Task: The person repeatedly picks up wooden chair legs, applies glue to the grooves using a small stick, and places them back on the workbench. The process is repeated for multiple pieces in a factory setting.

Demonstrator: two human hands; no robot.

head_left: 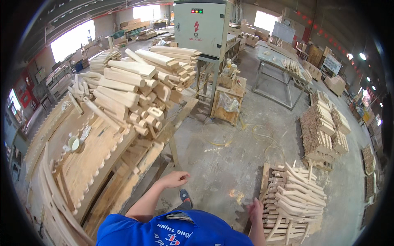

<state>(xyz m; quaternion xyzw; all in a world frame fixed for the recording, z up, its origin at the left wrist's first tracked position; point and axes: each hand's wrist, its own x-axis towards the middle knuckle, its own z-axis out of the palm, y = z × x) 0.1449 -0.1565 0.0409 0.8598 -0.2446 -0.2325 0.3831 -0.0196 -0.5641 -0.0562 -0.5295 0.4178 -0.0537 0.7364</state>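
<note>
My left hand (175,179) is out in front of me over the floor, near the right side of a wooden workbench (92,164). Its fingers are loosely curled together, and nothing shows in them. Low on the right, my right hand (255,209) hangs beside a stack of pale, curved wooden pieces (297,197). Its fingers are slightly apart, a little blurred, and hold nothing I can see. On the bench's far end lies a big pile of shaped wooden parts (131,86), rounded ends facing me.
A grey electrical cabinet (200,28) stands ahead, with a wooden crate (227,98) beside it. A yellow hose (262,137) loops over the floor. Bundled wood stacks (324,127) and a metal-framed table (279,67) are to the right. A white cup (74,142) sits on the bench.
</note>
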